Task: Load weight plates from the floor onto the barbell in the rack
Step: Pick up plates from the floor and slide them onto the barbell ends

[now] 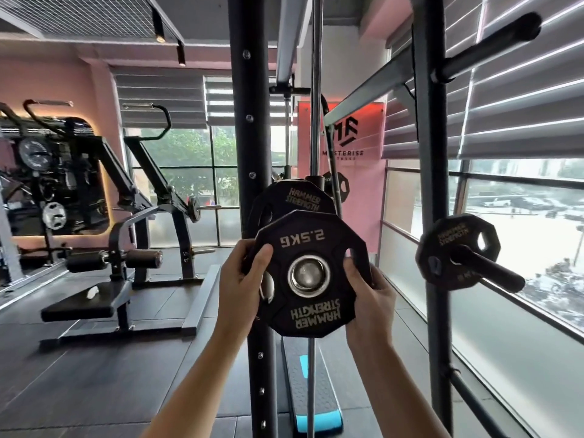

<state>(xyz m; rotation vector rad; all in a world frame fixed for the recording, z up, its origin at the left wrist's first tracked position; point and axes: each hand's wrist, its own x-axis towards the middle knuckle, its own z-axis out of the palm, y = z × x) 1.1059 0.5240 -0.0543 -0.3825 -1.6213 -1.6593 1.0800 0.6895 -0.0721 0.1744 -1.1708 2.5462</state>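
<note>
I gripped the 2.5KG plate (311, 273) with both hands, my left hand (241, 279) at its 9 o'clock edge, my right hand (368, 294) at 3 o'clock. Its hole sat over the barbell sleeve (306, 275), another plate (294, 200) just behind.

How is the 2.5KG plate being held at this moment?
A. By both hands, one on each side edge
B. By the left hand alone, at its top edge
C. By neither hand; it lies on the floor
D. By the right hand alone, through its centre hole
A: the left hand and right hand grip opposite side edges of the 2.5KG plate, raised in front of the rack upright.
</note>
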